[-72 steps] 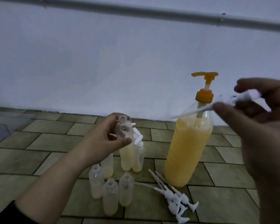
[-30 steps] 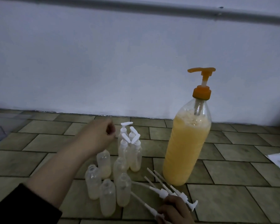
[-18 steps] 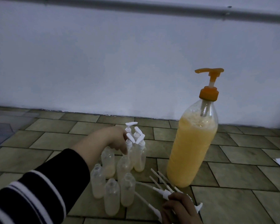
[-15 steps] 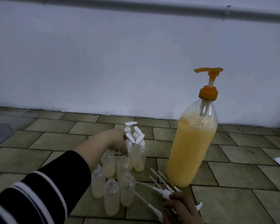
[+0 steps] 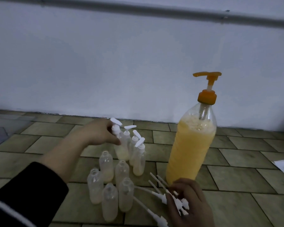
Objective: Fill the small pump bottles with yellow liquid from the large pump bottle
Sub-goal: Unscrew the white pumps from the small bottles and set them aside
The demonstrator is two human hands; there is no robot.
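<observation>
Left hand (image 5: 98, 135) grips a capped bottle (image 5: 121, 145) left of the big bottle (image 5: 192, 148); right hand (image 5: 187, 200) closes on loose pumps (image 5: 164, 196) at its base. Lift one pump (not several), dip-tube clear of open bottles (image 5: 115, 185).

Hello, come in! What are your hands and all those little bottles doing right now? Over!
Left hand gripping a capped small clear bottle. Right hand on loose white pump tops. Five small bottles uncapped. Large yellow-filled orange-pump bottle untouched.
</observation>
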